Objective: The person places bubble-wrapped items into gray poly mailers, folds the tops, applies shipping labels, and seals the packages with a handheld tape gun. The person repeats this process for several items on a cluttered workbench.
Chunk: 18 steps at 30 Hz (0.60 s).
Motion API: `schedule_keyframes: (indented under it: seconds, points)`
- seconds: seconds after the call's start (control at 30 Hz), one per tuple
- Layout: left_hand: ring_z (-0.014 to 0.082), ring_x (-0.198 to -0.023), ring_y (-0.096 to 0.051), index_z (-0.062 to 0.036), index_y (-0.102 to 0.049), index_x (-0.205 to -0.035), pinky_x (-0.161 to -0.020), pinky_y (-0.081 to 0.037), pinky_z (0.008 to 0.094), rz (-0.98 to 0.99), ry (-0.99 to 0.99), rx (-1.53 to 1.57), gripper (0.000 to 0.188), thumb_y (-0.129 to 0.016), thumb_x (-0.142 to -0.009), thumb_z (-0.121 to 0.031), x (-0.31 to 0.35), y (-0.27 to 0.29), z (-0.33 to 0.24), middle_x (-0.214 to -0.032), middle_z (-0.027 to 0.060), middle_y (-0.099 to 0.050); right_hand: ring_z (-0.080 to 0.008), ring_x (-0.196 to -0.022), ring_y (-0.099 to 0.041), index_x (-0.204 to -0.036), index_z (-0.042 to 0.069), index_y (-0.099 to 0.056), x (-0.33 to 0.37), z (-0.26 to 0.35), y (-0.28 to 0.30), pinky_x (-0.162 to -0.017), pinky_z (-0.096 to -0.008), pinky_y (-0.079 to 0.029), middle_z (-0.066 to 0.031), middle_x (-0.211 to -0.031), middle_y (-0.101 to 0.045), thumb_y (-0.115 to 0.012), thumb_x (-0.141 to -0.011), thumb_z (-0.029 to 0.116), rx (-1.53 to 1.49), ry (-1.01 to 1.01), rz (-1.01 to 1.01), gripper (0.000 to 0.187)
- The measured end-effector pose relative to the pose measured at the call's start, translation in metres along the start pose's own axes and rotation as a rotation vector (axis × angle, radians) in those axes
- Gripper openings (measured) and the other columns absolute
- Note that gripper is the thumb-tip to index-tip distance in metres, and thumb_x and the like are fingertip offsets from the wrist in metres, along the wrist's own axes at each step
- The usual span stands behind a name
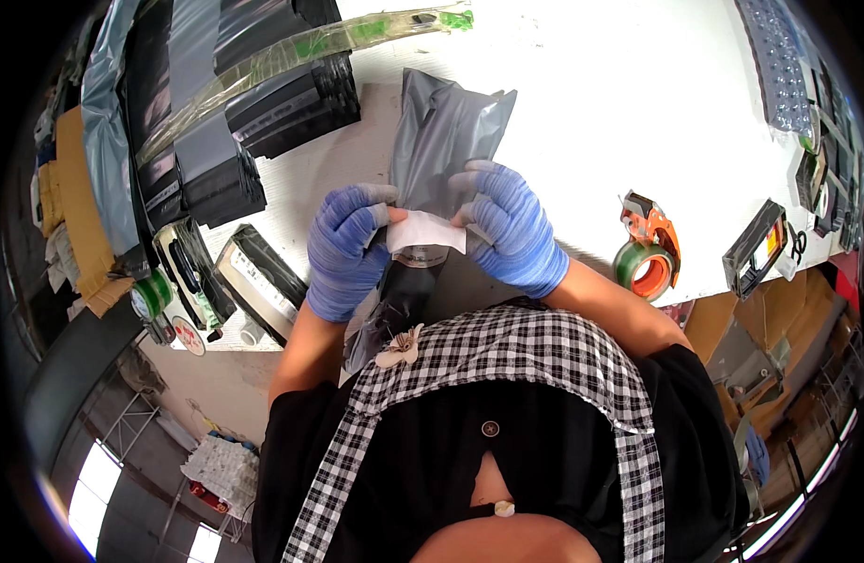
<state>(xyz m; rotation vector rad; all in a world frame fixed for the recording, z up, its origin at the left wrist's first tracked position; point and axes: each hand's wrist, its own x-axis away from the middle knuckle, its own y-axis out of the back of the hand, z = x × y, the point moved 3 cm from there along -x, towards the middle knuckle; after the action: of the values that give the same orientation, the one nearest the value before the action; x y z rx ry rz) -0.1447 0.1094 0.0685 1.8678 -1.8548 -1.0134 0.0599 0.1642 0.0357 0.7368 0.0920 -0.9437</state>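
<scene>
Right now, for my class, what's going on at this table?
The person's gloved left hand and right hand pinch a white strip by its ends, across a grey plastic bag at the white table. I can't tell whether it's stuck down. An orange tape dispenser sits to the right; stacked dark plastic bags lie at the upper left.

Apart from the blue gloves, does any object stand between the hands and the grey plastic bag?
Nothing visible does: the left hand and the right hand both touch the grey plastic bag, with a white strip between them.
</scene>
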Motion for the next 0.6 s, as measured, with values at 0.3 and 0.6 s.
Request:
schedule_keyframes:
  seconds: [0.3,0.6]
  points:
    - [0.0319,-0.100,-0.069,-0.0071,-0.058,-0.096,-0.083,-0.056,0.0365,0.079,-0.037,0.102,0.032,-0.073,-0.071,0.007,0.005,-0.005,0.003,-0.104,0.0153,-0.070,-0.0422,-0.125,-0.052,-0.085,-0.001,-0.062,0.005,0.008,-0.003,-0.104,-0.0492,-0.045,-0.0238,-0.123,-0.062,-0.069,-0.078,0.009,-0.059,-0.094,0.083,0.015]
    - [0.0365,-0.116,-0.062,-0.0081,-0.054,-0.100,-0.095,-0.052,0.0416,0.293,0.111,0.276,0.030,-0.073,-0.079,0.001,0.008,0.001,0.007,-0.113,0.0171,-0.069,-0.0439,-0.133,-0.045,-0.089,-0.003,-0.060,0.015,0.003,-0.008,-0.109,-0.0503,-0.040,-0.0270,-0.134,-0.055,-0.066,-0.082,0.013,-0.237,-0.166,0.112,0.019]
